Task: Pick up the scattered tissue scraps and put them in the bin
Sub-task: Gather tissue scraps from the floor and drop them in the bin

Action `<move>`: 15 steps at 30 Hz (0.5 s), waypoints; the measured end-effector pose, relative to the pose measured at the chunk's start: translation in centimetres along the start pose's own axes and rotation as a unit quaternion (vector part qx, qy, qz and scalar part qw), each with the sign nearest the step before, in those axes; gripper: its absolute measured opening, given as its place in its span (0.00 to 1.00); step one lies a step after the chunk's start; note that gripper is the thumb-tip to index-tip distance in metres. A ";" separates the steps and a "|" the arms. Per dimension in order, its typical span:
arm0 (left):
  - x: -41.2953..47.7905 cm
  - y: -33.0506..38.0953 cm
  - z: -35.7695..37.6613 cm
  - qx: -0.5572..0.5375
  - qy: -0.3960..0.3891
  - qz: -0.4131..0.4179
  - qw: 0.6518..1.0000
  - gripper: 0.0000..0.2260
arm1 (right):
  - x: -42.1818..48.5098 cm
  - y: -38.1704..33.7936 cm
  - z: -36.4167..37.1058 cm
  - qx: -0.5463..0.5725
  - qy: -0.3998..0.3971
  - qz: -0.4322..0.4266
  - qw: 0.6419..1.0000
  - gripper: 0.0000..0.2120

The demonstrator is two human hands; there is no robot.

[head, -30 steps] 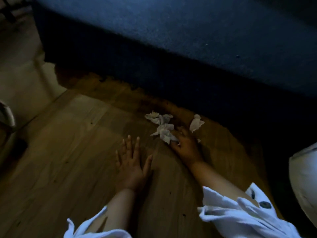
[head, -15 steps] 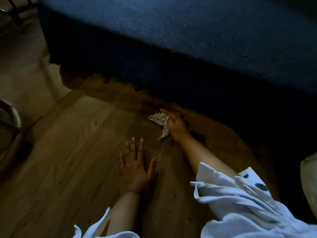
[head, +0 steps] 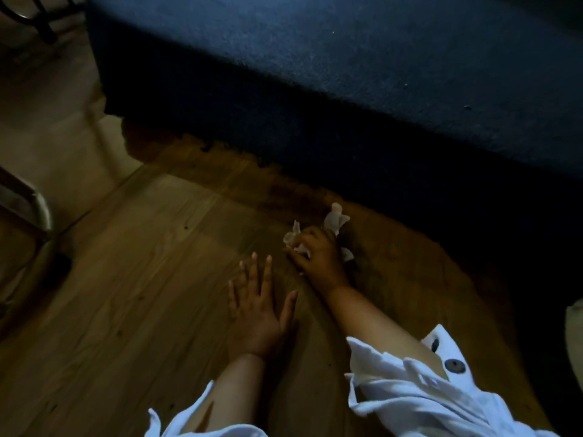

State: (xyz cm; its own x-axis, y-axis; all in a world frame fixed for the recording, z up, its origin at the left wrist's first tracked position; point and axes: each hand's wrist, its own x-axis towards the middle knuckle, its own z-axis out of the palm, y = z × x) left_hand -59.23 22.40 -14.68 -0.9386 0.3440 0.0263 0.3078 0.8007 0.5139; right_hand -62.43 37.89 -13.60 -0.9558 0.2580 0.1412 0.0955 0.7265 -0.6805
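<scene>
A: Gripping tissue scraps point(head: 336, 218) in the right hand point(head: 318, 258) — down at the wooden floor point(head: 126, 279), just beside the blue furniture point(head: 347, 74).
B: Resting the left hand point(head: 257, 313) flat nearby — fingers spread, holding nothing.

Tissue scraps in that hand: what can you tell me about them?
The tissue scraps are white, thin, crumpled paper, bunched in the right hand, whose fingers curl round them. Ragged ends stick out above, left and right of the hand. The bunch sits low over the wooden floor, close to the dark blue upholstered furniture; whether it touches the floor is unclear.
</scene>
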 end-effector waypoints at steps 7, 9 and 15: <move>0.0 0.2 -0.4 0.005 -0.036 -0.025 0.999 0.34 | -1.5 0.1 -2.1 0.187 0.095 0.141 0.968 0.07; -0.1 0.2 -0.4 0.001 -0.037 -0.026 0.999 0.35 | -1.5 0.3 -2.8 0.164 0.092 0.143 0.972 0.11; -0.1 0.2 -0.5 0.000 -0.038 -0.025 0.999 0.36 | 0.2 2.4 -4.9 0.001 0.032 0.129 0.991 0.19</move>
State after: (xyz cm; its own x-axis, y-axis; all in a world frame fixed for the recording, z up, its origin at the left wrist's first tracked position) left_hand -59.14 22.30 -14.13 -0.9380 0.3407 -0.0647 0.2614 0.8172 0.5136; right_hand -60.99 42.80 -11.64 -0.8803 0.4744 0.0078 0.3335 0.6302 -0.7011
